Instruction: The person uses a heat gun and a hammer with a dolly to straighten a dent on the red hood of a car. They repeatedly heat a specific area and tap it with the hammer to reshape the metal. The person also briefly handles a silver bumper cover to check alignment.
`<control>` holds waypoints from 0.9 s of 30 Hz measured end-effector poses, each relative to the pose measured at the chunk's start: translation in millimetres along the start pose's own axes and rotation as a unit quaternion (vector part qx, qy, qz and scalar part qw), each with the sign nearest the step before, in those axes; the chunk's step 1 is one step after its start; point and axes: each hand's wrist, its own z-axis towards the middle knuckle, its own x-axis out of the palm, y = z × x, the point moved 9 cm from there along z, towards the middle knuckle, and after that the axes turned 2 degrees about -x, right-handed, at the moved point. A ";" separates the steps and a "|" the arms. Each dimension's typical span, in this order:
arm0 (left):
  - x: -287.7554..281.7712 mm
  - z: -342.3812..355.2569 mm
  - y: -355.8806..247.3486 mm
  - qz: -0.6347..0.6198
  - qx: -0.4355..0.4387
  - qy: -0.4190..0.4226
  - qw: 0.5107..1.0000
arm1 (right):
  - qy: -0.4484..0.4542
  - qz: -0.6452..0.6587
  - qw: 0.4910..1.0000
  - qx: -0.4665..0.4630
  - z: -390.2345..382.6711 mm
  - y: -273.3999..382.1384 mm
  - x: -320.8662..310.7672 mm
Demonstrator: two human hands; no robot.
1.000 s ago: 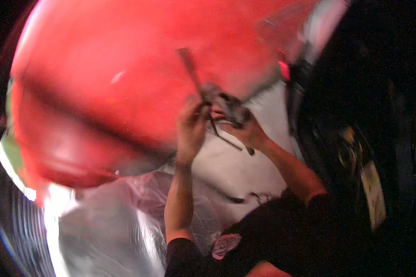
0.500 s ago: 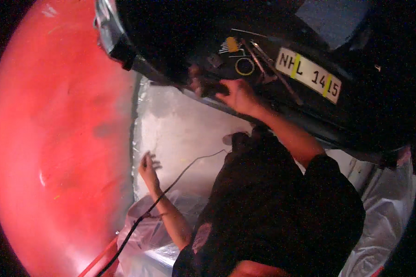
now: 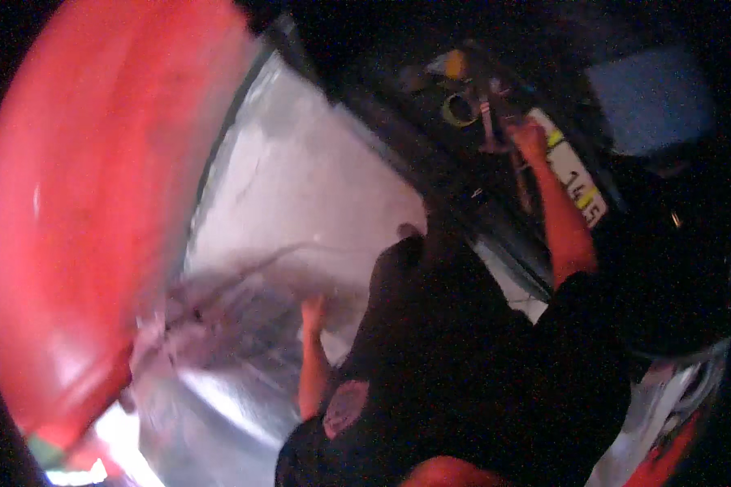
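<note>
My right hand (image 3: pixel 529 134) reaches over the hand tools on a dark surface (image 3: pixel 455 187), at the left end of a white licence plate (image 3: pixel 573 166) with yellow strips. Long metal tools (image 3: pixel 486 122) lie beside its fingers, and a slim dark bar (image 3: pixel 524 183) runs down from under it. Blur hides whether the fingers grip anything. My left hand (image 3: pixel 315 312) hangs low, apart from the tools, in front of the pale floor; its fingers are smeared. Left of the tools are a yellow tape-like ring (image 3: pixel 460 109) and an orange-yellow holder (image 3: pixel 456 63), seemingly of hex keys.
A large glossy red panel (image 3: pixel 97 203) fills the left side. Crumpled clear plastic sheeting (image 3: pixel 235 390) spreads at the lower left. A dark cable (image 3: pixel 244 270) crosses there, blurred. A blue-grey flat piece (image 3: pixel 650 101) is at the upper right.
My right hand has gone from the dark surface's near edge rightward to the tools beside the plate. My left hand has moved down and right in the picture. The whole view has turned.
</note>
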 end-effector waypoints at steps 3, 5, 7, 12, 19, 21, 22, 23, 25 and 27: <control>6.2 5.5 -22.6 -0.222 -0.083 -0.028 0.971 | -0.089 0.005 0.990 -0.108 15.4 -55.8 1.6; -24.1 -5.9 -59.2 -0.212 0.012 -0.088 0.973 | -0.087 -0.041 0.992 -0.081 16.5 -29.2 -3.1; -39.0 -33.9 -70.6 -0.248 0.012 -0.093 0.964 | -0.070 -0.082 0.990 -0.094 4.6 -17.4 -10.4; -13.5 -20.1 -35.8 -0.162 0.040 -0.058 0.984 | -0.101 0.017 0.987 -0.123 -12.4 40.3 -70.8; -36.0 -18.7 -47.0 -0.347 0.100 -0.014 0.932 | -0.198 0.195 0.893 -0.354 -209.5 338.4 -340.5; -27.2 10.1 -43.0 -0.389 0.063 0.043 0.918 | -0.324 0.111 0.792 -0.505 -334.8 423.9 -440.3; -32.7 18.5 -67.0 -0.398 0.090 0.055 0.911 | -0.385 0.086 0.737 -0.548 -401.5 453.8 -487.3; -40.7 17.7 -83.9 -0.405 0.111 0.062 0.906 | -0.435 0.064 0.678 -0.589 -465.0 479.9 -524.2; -55.0 17.4 -122.2 -0.417 0.171 0.074 0.890 | -0.515 -0.017 0.546 -0.661 -579.8 524.7 -574.7; -68.3 9.9 -167.2 -0.423 0.246 0.083 0.868 | -0.607 -0.125 0.400 -0.675 -678.3 557.4 -607.2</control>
